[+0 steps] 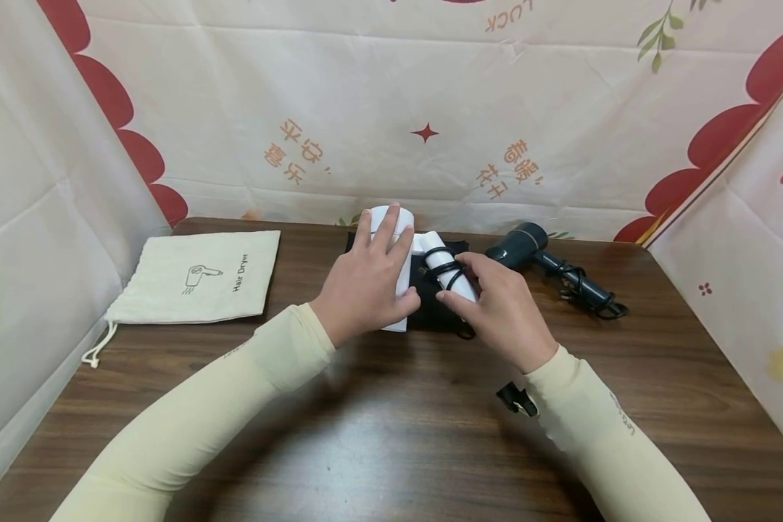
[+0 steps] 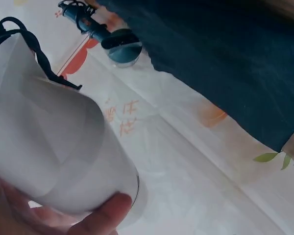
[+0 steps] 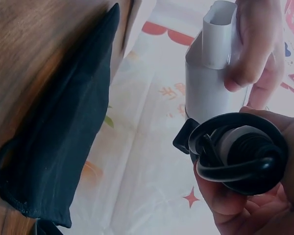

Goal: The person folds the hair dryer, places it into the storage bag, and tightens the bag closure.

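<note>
A white hair dryer (image 1: 407, 220) is in both hands, close over a black cloth pouch (image 1: 431, 313). Its barrel (image 2: 63, 137) is in the grip of my left hand (image 1: 368, 286), fingers spread along the top and the thumb on the side. My right hand (image 1: 509, 308) holds the handle (image 1: 438, 257), which has a black cord (image 3: 240, 169) wound around it. In the right wrist view, the handle's end with coiled cord faces the camera, and the left fingers (image 3: 252, 68) clasp the barrel behind it.
At the back right lies a dark green hair dryer (image 1: 518, 246) with its cord wrapped on the handle. A beige drawstring bag (image 1: 170, 290) printed "Hair Dryer" lies flat at the left. Printed cloth (image 1: 365, 109) walls the wooden table (image 1: 365, 449) at the back and sides.
</note>
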{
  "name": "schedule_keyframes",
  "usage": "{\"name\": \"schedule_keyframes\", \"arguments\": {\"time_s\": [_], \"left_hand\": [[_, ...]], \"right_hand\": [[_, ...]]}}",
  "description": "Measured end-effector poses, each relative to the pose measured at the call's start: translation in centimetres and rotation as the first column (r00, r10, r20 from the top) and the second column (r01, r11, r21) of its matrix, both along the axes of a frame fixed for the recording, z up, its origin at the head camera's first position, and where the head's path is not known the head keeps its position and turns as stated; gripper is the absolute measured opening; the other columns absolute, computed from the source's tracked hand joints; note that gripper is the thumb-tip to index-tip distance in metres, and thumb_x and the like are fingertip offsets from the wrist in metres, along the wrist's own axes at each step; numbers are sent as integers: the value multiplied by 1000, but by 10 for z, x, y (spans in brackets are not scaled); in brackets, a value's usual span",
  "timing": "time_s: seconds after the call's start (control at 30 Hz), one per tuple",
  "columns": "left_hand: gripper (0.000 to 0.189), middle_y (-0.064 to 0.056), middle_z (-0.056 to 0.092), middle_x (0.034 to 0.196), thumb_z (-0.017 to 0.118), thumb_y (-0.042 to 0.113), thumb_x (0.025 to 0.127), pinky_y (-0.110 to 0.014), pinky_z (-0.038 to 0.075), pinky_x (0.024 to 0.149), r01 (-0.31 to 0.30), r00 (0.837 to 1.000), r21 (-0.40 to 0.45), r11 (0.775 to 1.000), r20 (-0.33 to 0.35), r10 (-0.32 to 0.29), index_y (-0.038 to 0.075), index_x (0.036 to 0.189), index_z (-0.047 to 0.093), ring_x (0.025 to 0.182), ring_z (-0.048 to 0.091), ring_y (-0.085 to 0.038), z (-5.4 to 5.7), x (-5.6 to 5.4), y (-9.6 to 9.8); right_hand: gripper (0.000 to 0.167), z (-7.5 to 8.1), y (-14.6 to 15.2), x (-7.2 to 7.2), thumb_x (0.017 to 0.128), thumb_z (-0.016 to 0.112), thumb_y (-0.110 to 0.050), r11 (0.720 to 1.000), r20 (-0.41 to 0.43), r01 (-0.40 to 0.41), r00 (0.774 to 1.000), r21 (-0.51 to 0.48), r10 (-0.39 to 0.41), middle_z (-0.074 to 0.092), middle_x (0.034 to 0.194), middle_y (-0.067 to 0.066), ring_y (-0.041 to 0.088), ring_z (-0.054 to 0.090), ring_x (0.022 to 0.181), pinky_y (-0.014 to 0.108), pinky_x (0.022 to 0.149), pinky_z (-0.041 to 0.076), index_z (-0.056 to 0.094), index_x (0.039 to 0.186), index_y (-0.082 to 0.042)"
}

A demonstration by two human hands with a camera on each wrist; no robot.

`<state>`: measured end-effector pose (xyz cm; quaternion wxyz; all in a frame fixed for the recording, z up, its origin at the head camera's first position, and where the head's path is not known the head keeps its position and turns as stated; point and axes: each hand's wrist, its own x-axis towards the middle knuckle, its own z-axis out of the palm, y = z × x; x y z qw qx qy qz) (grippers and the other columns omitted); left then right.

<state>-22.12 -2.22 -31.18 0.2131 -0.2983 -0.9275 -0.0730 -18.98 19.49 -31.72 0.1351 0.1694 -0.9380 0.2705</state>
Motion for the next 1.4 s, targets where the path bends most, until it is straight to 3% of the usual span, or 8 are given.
{"name": "schedule_keyframes", "arguments": {"time_s": [0.23, 0.47, 0.6, 0.97, 1.2, 1.4], "left_hand": [[81, -19, 11, 163, 63, 48, 85, -50, 57, 75, -11, 995, 13, 1000, 100, 9, 14, 154, 38, 144, 15, -50, 7, -4, -5], [88, -14, -9, 164, 69, 45, 83, -48, 44, 102, 38, 966, 105, 994, 249, -63, 17, 157, 30, 147, -3, -47, 4, -9, -11], [88, -11, -14, 164, 71, 41, 84, -50, 38, 107, 39, 951, 184, 982, 295, -93, 16, 157, 29, 147, -12, -42, -2, -10, -13], [87, -12, -7, 165, 73, 32, 82, -50, 40, 105, 41, 952, 288, 957, 280, -125, 11, 156, 32, 148, -9, -41, -12, -10, -16], [89, -9, -9, 165, 74, 32, 81, -51, 37, 106, 63, 946, 296, 953, 287, -152, 10, 156, 32, 148, -10, -40, -12, -8, -16], [89, -9, -10, 165, 75, 29, 79, -52, 33, 109, 97, 945, 289, 952, 273, -179, 9, 155, 33, 148, -10, -41, -13, -8, -16]], "right_hand": [[53, 1, 1, -3, 87, 78, -24, 1000, -17, -12, 1000, 0, 12, 63, 100, 8, 21, 56, 80, 35, 67, 51, 57, 131, -4], [53, -1, 4, -6, 89, 76, -25, 999, 4, -46, 999, 8, 46, 63, 102, 8, 21, 56, 82, 36, 68, 51, 56, 133, -4], [53, -3, 6, -10, 90, 75, -27, 997, 11, -80, 997, 13, 79, 64, 103, 8, 20, 57, 82, 36, 68, 50, 56, 134, -5], [56, -3, 7, -13, 89, 76, -32, 996, 68, -84, 994, 14, 83, 65, 104, 7, 19, 59, 82, 35, 67, 52, 55, 134, -6], [65, 5, 8, -12, 90, 74, -32, 993, 172, -111, 980, 37, 103, 66, 101, 7, 18, 62, 79, 34, 65, 53, 47, 143, -7], [68, 6, 11, -12, 90, 74, -37, 989, 203, -135, 972, 57, 121, 68, 96, 5, 16, 62, 75, 33, 65, 52, 45, 143, -7]]}}
